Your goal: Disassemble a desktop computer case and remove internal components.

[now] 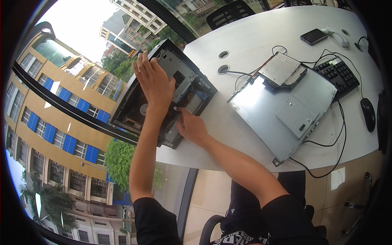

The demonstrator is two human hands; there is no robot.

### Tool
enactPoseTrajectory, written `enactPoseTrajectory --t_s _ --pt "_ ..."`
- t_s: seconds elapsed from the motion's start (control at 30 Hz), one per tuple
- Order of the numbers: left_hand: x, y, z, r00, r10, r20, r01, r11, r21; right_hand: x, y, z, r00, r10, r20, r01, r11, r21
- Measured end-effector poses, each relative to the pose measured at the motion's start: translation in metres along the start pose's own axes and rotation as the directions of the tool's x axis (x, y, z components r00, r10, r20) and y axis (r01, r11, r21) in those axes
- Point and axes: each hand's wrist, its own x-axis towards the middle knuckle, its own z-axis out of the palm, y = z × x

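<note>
An opened black desktop computer case [165, 61] stands at the table's left end, tilted in view, with its metal bracket, wires and inner parts showing. Over its upper left part lies my left hand [154, 83], fingers stretched out and holding nothing I can see. My right hand [191, 127] reaches into the near right part of the case, thumb and fingers pinched together by a small pale-ended connector [175, 108]. What sits between those fingertips is too small and hidden to make out. Bluish parts and bundled cables lie just beyond that hand.
On the white table [212, 104] right of the case lies a large silver metal panel [261, 118], with a smaller metal drive bracket [281, 67] on it. Beyond are a black keyboard [341, 77], a mouse [368, 114], loose cables and a phone [313, 36]. A window borders the left.
</note>
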Motion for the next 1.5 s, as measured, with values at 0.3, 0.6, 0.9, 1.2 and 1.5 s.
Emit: enactPoseTrajectory --t_s 0.3,0.6,0.9,1.2,1.5 --pt "0.000 -0.002 0.000 0.999 -0.024 0.024 0.025 0.998 -0.057 0.000 0.002 0.002 1.000 0.008 0.017 -0.008 1.000 -0.018" --pt "-0.004 -0.006 -0.003 0.999 -0.024 0.030 0.025 0.999 -0.041 0.000 0.002 0.000 1.000 -0.020 -0.011 0.020 0.999 -0.031" --pt "-0.003 -0.010 -0.002 0.999 -0.017 0.033 0.020 0.996 -0.091 0.001 0.001 -0.001 1.000 -0.013 -0.016 0.013 1.000 -0.007" --pt "-0.009 -0.011 -0.001 1.000 -0.016 0.024 0.018 0.995 -0.102 0.010 -0.002 -0.005 0.981 0.120 -0.155 -0.100 0.986 0.132" --pt "-0.018 -0.014 -0.020 0.998 -0.043 0.042 0.049 0.987 -0.153 0.034 0.003 -0.008 0.951 0.285 -0.118 -0.217 0.891 0.399"
